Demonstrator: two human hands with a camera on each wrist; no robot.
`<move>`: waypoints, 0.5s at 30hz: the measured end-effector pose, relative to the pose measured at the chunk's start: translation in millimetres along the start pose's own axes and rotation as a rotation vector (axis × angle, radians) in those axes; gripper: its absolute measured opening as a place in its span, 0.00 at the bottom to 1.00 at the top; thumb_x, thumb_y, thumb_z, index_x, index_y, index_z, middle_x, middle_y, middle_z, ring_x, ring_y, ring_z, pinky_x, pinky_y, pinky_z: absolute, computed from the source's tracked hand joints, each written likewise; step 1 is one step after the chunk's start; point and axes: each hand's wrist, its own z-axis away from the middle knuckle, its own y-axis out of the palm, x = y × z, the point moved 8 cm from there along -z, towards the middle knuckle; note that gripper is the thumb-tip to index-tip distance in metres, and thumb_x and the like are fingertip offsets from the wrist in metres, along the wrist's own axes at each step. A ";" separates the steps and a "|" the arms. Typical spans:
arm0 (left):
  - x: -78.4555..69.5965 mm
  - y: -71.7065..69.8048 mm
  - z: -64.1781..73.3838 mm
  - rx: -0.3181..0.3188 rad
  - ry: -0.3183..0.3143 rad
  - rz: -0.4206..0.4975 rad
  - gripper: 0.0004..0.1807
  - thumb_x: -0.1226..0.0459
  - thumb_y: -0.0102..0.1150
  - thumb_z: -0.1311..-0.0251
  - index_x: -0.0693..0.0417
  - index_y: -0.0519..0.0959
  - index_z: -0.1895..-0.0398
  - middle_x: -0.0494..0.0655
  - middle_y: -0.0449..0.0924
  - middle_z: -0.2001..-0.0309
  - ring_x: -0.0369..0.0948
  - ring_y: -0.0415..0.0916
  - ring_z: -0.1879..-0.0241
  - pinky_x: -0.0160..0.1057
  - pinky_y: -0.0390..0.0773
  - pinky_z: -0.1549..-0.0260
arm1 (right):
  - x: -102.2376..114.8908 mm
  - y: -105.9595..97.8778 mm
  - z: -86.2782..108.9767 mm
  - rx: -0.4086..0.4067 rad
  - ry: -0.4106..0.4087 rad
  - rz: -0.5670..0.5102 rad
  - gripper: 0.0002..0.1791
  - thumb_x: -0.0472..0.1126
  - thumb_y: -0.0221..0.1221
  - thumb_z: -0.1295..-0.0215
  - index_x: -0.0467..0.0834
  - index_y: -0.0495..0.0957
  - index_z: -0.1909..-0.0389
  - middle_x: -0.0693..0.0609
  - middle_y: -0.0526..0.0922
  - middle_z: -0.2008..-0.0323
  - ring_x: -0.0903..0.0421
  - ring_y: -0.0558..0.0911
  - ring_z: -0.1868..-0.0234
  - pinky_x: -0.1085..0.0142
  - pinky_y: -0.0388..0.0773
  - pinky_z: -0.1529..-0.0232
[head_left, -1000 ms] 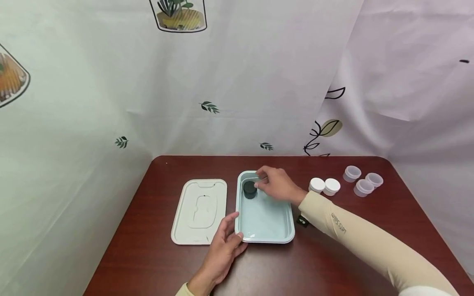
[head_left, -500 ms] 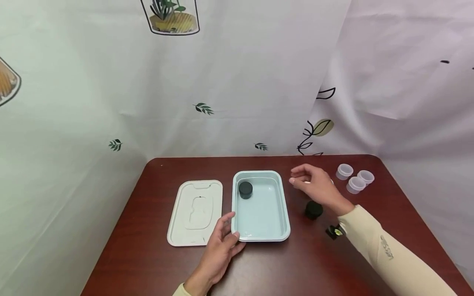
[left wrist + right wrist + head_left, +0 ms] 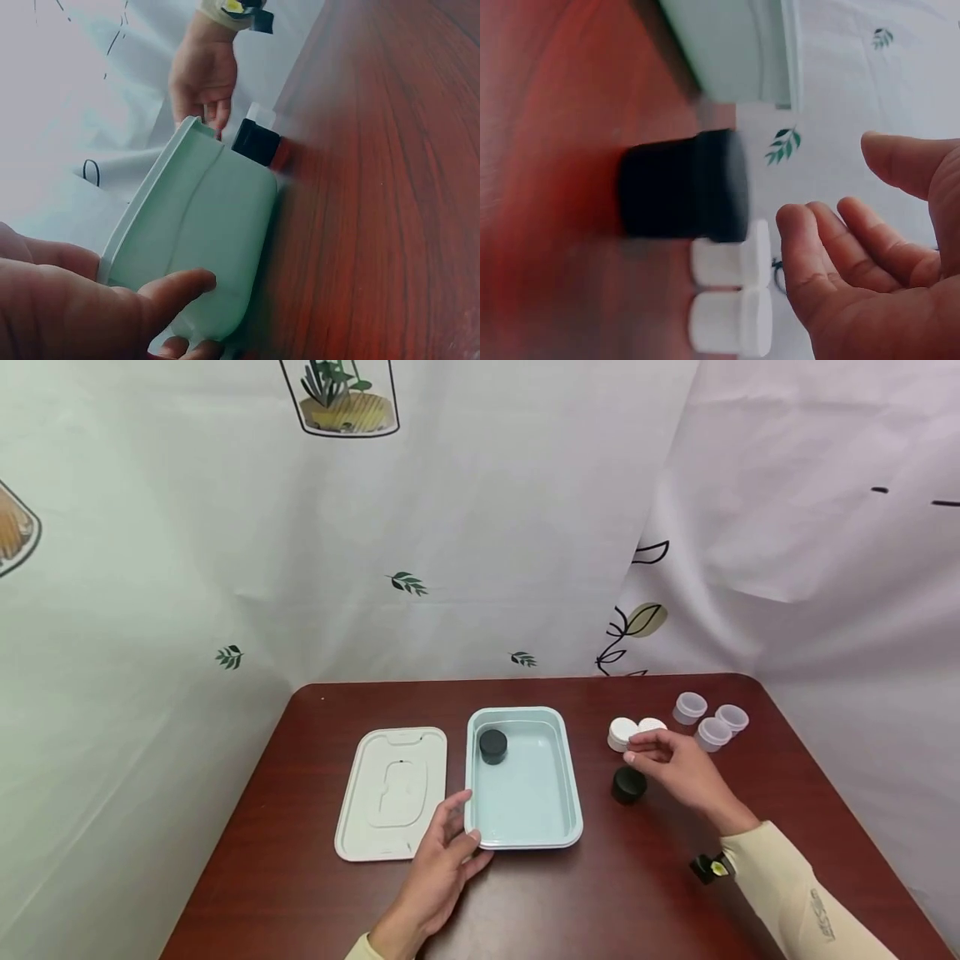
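A pale blue tray (image 3: 525, 843) stands on the table, a small black round jar (image 3: 492, 746) in its far left part. My left hand (image 3: 438, 872) grips the tray's near left corner; in the left wrist view its thumb (image 3: 180, 289) lies against the tray's outer wall. Over the table to the right, my right hand (image 3: 678, 768) hovers just above a second black jar (image 3: 628, 785). Thumb and fingers (image 3: 799, 232) are apart in the right wrist view, with nothing between them. Two white jars (image 3: 731, 319) stand beyond that black jar, partly behind my fingers in the head view.
A white lid (image 3: 393, 793) lies flat left of the tray. Three translucent cups (image 3: 712, 733) stand at the table's far right. Behind the table's back edge hangs a pale printed cloth (image 3: 480, 527).
My right hand has left the black jar in the tray and moved right, then down toward the second black jar. The left hand keeps hold of the tray.
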 end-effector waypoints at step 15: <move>1.2 0.6 -1.7 0.005 -0.007 0.018 0.37 0.70 0.52 0.24 0.52 0.51 0.17 0.68 0.57 0.25 0.50 0.73 0.34 0.49 0.77 0.39 | -52.8 20.1 26.3 0.022 0.127 -0.224 0.32 0.43 0.73 0.34 0.35 0.77 0.34 0.35 0.84 0.40 0.70 0.84 0.54 0.72 0.83 0.56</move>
